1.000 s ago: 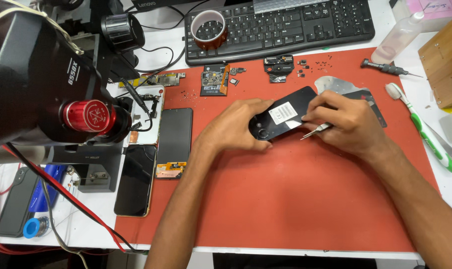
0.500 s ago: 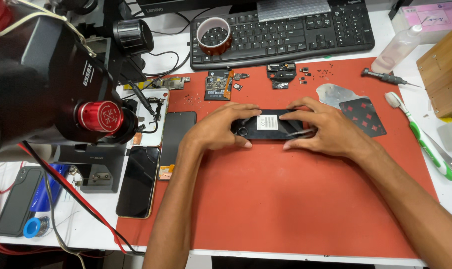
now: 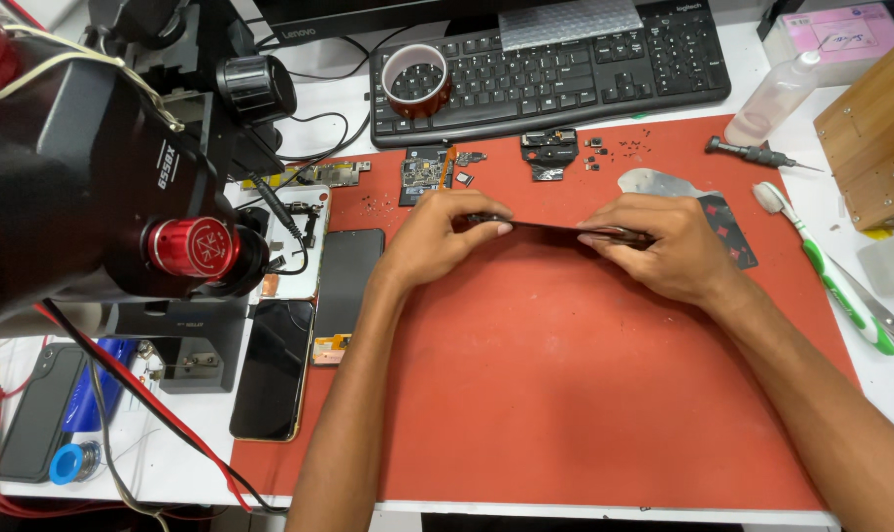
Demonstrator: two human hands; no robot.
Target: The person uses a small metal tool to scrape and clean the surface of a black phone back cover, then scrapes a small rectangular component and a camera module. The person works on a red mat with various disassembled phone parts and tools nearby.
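Observation:
A thin dark phone body (image 3: 550, 230) is held edge-on between both hands, level above the red work mat (image 3: 565, 394). My left hand (image 3: 437, 236) grips its left end with thumb and fingers. My right hand (image 3: 664, 246) pinches its right end. Just beyond the hands lie a small circuit board (image 3: 422, 172), a dark phone part (image 3: 549, 153) and several loose screws on the mat. A playing card (image 3: 733, 227) and a thin metal pick (image 3: 654, 182) lie right behind my right hand.
A black microscope (image 3: 92, 187) looms at left. Two phone screens (image 3: 343, 276) (image 3: 270, 369) lie on the mat's left edge. A keyboard (image 3: 565, 59) with a tape roll (image 3: 414, 79) sits behind. A screwdriver (image 3: 753, 153), bottle (image 3: 777, 94), toothbrush (image 3: 826, 266) and wooden box (image 3: 876, 138) stand at right.
The phone body was tilted face-up with a white label showing; both hands have turned it flat and edge-on. My right hand has shifted to the phone's right end.

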